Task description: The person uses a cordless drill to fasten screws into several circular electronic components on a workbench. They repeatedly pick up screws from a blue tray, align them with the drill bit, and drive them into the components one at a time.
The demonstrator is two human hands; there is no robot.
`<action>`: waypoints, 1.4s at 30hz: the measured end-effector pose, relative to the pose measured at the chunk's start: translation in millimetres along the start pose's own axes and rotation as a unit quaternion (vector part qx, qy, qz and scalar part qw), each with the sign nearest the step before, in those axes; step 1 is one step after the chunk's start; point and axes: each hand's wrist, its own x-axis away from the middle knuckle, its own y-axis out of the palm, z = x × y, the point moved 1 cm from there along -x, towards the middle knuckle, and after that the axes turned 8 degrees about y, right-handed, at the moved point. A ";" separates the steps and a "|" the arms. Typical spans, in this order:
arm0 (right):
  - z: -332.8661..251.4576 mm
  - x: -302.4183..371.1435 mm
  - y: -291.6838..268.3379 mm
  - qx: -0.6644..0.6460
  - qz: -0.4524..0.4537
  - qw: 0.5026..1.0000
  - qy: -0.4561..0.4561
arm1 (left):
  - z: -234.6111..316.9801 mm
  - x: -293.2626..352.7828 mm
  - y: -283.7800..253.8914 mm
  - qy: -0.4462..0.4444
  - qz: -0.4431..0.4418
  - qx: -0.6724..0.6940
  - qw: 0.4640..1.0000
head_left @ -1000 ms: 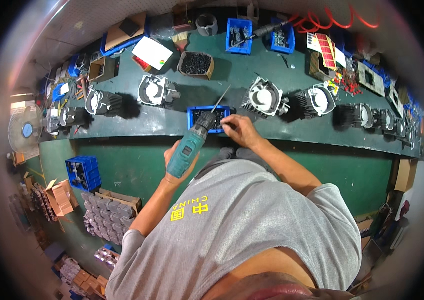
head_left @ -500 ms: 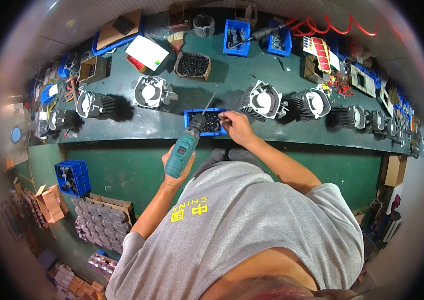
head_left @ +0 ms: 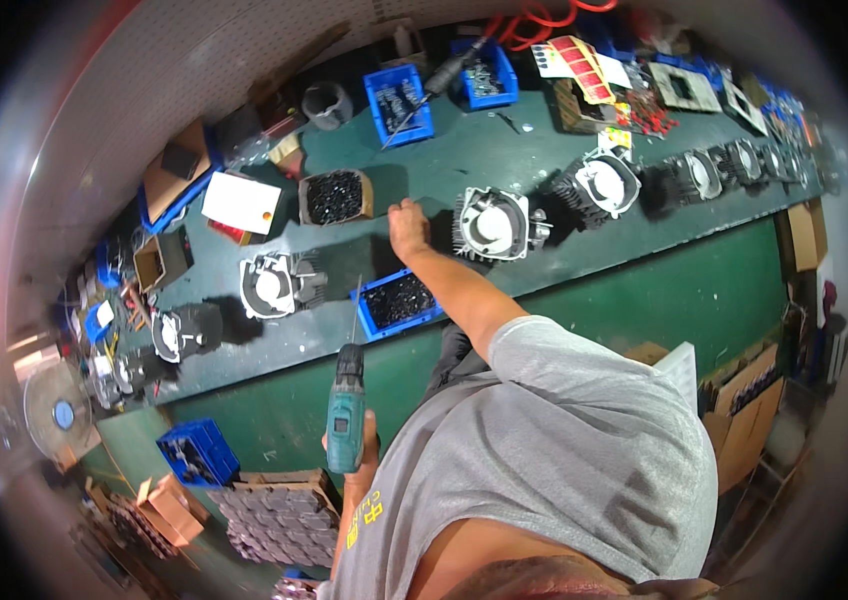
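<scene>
- And here's the relation that counts: the right hand (head_left: 408,228) is over the far side of the worktop (head_left: 444,165), with the cardboard box (head_left: 368,196) of small dark parts just to its left and slightly farther off!
- Its fingers look bunched, back of the hand up; whether they pinch anything, one cannot tell.
- Down on the near side, the left hand (head_left: 370,440) is wrapped around the cordless drill (head_left: 345,425), short of the worktop's edge.
- The drill's long axis runs near to far, its bit pointing away, by the left end of the blue tray (head_left: 406,327).
- That tray, full of dark bits, sits on the near edge, below the right forearm; the right hand is the closer to the box.
- Left of the tray, one metal housing (head_left: 269,285); right of the hand, a finned housing (head_left: 492,228), close by.
- Nothing visible stands between hand and box; farther out, an air tool (head_left: 449,72) leans across the blue bins (head_left: 412,138).
</scene>
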 end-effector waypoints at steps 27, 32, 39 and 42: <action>-79.3 -78.5 -84.1 -0.014 -0.072 0.993 -0.097 | 3.4 -6.6 10.8 -0.156 0.013 0.103 0.982; -64.2 -96.4 -96.4 -0.014 -0.108 0.989 -0.097 | 0.9 -8.3 12.7 -0.168 0.010 0.119 0.979; -18.6 -127.0 -133.7 0.089 -0.176 0.979 -0.054 | 2.1 -8.2 21.5 -0.131 0.029 0.131 0.982; 20.2 -139.0 -153.8 0.113 -0.166 0.979 -0.031 | 1.4 -11.1 26.8 -0.123 0.026 0.134 0.983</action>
